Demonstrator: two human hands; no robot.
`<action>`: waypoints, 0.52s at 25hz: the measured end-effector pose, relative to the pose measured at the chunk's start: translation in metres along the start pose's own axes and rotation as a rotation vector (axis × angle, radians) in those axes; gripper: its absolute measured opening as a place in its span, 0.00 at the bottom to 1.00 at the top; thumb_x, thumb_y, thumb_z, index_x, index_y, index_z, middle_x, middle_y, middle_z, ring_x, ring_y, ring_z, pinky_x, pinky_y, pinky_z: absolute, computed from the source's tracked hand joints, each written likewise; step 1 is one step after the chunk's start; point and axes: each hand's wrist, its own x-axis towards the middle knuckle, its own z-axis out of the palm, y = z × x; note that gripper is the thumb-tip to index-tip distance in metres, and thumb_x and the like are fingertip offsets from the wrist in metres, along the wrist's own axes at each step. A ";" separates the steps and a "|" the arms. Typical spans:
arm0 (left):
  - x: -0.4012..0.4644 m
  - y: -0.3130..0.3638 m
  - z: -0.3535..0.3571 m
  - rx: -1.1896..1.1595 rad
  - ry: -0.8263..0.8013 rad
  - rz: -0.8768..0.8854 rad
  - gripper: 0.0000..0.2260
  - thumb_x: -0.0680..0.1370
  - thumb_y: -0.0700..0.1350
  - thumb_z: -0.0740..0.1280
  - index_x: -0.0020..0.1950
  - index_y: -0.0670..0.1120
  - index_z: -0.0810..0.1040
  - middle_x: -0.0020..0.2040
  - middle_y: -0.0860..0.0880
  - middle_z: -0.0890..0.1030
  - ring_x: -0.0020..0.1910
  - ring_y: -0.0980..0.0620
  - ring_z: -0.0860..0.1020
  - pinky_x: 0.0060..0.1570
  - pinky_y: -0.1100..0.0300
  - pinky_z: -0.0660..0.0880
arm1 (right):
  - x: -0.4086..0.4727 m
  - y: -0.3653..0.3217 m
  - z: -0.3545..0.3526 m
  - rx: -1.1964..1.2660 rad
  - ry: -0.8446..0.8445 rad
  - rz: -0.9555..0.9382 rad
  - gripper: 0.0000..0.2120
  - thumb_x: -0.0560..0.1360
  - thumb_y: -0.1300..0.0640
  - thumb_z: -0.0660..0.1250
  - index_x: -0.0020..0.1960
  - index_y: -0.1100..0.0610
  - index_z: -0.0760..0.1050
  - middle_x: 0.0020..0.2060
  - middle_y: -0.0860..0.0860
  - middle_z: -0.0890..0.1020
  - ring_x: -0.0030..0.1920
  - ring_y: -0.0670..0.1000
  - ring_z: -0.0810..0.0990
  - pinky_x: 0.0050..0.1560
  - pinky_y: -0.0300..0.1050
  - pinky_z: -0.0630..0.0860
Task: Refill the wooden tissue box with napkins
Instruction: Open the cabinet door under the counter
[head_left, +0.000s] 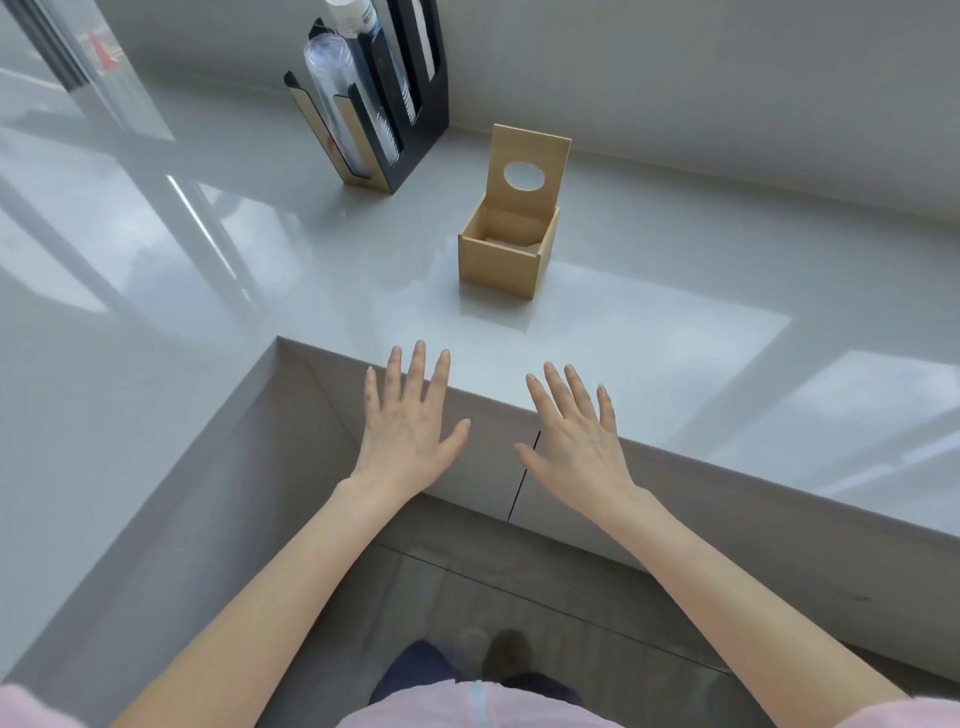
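Note:
The wooden tissue box (498, 262) stands on the glossy white counter (649, 338), a little back from its front edge. Its lid (527, 169), with an oval hole, is swung up and stands upright behind the opening. Inside, only a thin pale layer shows at the bottom. My left hand (408, 421) and my right hand (576, 431) hover palm down over the counter's front edge, fingers spread, holding nothing. Both are well short of the box. I see no loose napkins in view.
A black cup-and-lid holder (384, 98) with stacked clear cups stands at the back against the wall, left of the box. The counter turns a corner to the left (278, 340). Cabinet fronts (519, 483) and the floor lie below my arms.

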 end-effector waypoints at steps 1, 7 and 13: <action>-0.005 -0.003 0.000 0.007 0.005 0.007 0.32 0.78 0.56 0.54 0.75 0.47 0.41 0.77 0.43 0.42 0.75 0.42 0.39 0.72 0.43 0.39 | -0.004 -0.004 0.001 -0.001 0.004 0.008 0.33 0.78 0.47 0.57 0.76 0.53 0.44 0.77 0.51 0.44 0.76 0.53 0.39 0.74 0.55 0.38; -0.032 -0.030 -0.009 0.018 0.004 0.058 0.33 0.78 0.56 0.54 0.75 0.47 0.40 0.77 0.44 0.42 0.75 0.42 0.39 0.72 0.43 0.38 | -0.035 -0.041 0.008 0.027 0.039 0.041 0.32 0.78 0.49 0.57 0.76 0.54 0.45 0.77 0.51 0.46 0.77 0.52 0.41 0.75 0.55 0.40; -0.053 -0.054 -0.004 0.018 0.030 0.130 0.33 0.78 0.56 0.55 0.75 0.47 0.40 0.77 0.43 0.42 0.75 0.41 0.40 0.71 0.43 0.38 | -0.053 -0.069 0.022 0.034 0.055 0.095 0.32 0.78 0.49 0.56 0.76 0.53 0.44 0.77 0.51 0.45 0.76 0.51 0.40 0.75 0.54 0.38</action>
